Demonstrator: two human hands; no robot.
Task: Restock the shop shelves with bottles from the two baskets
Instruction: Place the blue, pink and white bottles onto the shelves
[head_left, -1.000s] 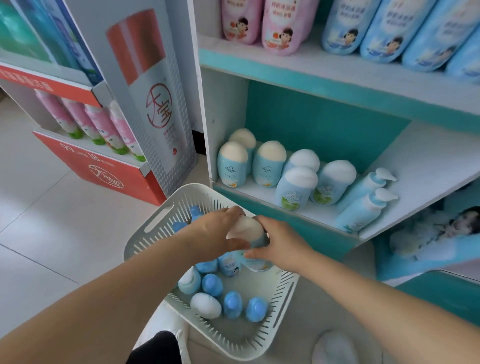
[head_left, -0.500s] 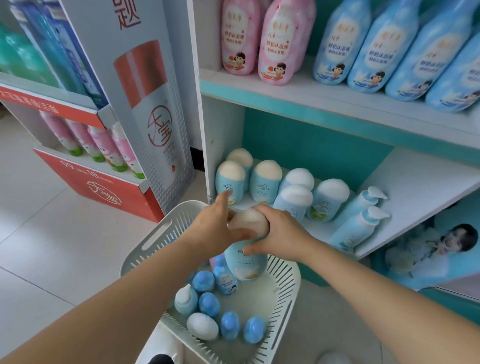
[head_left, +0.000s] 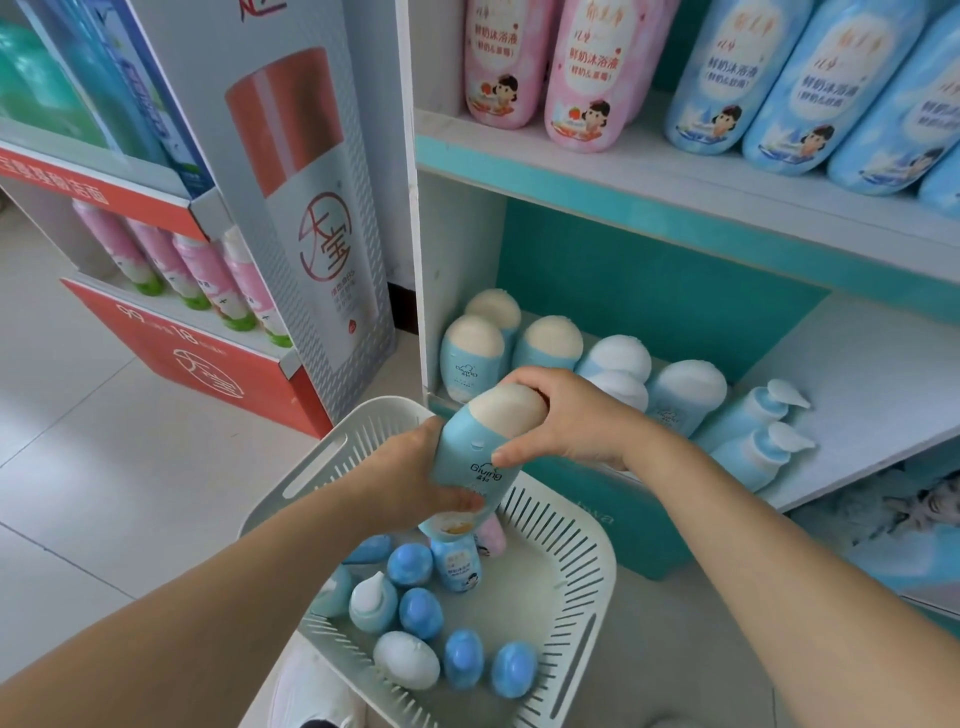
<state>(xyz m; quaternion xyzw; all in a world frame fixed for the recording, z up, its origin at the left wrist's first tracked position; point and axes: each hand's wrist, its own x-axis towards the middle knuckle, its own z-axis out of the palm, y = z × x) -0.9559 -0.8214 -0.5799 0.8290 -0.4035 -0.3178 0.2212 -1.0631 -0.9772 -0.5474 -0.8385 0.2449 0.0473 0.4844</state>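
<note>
A light-blue bottle with a cream cap hangs above the white slotted basket, held by both hands. My left hand grips its lower body. My right hand wraps its cap end. The basket sits on the floor and holds several small blue and white bottles. Just behind, the lower shelf carries a row of matching cream-capped and white-capped bottles and two pump bottles.
The upper shelf holds large pink and blue bottles. A red and white display stand with pink bottles stands to the left on the tiled floor. The right part of the lower shelf is bare. My shoe is below the basket.
Both hands have lifted the cream-capped bottle out of the basket and up toward the lower shelf. My left hand slid from the cap to the body.
</note>
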